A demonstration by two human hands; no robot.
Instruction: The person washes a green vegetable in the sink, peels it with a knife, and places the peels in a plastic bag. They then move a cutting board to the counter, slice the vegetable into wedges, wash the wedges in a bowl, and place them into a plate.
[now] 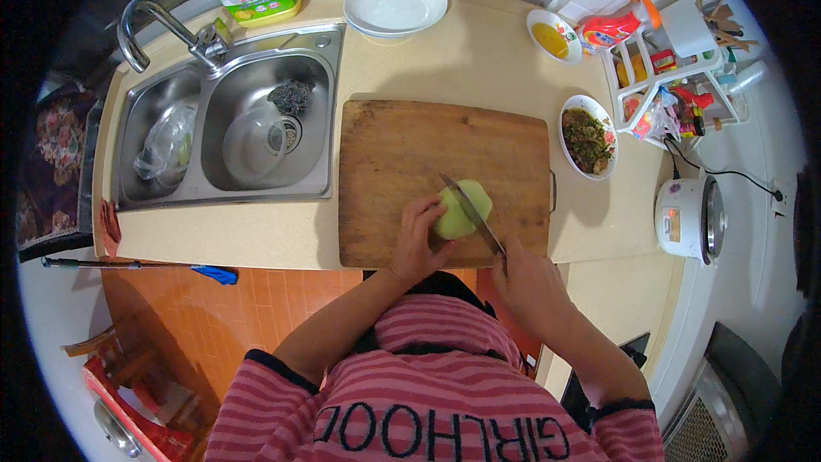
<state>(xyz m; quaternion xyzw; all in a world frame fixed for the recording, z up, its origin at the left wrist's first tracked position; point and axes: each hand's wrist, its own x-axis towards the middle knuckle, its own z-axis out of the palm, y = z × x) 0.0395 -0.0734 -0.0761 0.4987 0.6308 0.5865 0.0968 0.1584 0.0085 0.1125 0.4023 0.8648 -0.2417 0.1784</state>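
Observation:
A thick wooden cutting board (442,141) lies on the counter before me. Near its front edge sits a rounded, pale green vegetable (458,221); its exact kind is unclear. My left hand (420,237) steadies this vegetable from the left, fingertips against its side. My right hand (529,282) is closed around the handle of a kitchen knife (473,213). The blade runs diagonally across the top of the vegetable, its tip pointing away and to the left. How deep the edge sits in the flesh cannot be seen.
Left of the board is a double steel sink (335,109) with a faucet (138,32). White plates (397,6) stand behind. To the right are a bowl of chopped food (587,141), a bowl of yellow liquid (550,38), a white rack (648,90) and a rice cooker (683,215).

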